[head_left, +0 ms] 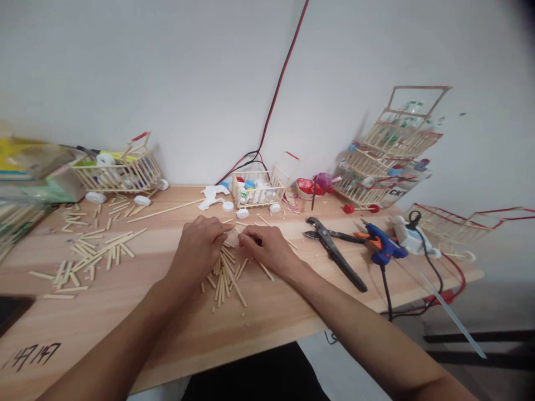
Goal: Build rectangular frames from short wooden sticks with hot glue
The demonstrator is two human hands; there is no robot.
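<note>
Wooden sticks (225, 281) heaped on table (125, 312), left hand (198, 246) pinching one, right hand (267, 246) fingers closed beside it, contents unclear

Hands: 2, left hand (196, 245), right hand (267, 248). Glue gun (382, 245): 1. Pliers (334, 250): 1. Single stick carts: 2, left cart (121, 172), centre cart (259, 189). Stacked carts (388, 150): count unclear. Loose sticks (223, 278): dozens, uncountable.

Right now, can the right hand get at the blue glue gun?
Probably yes. The right hand rests at the wooden sticks, and the blue glue gun lies on the same side of the table. Only the black pliers lie flat between them, low enough to reach over.
</note>
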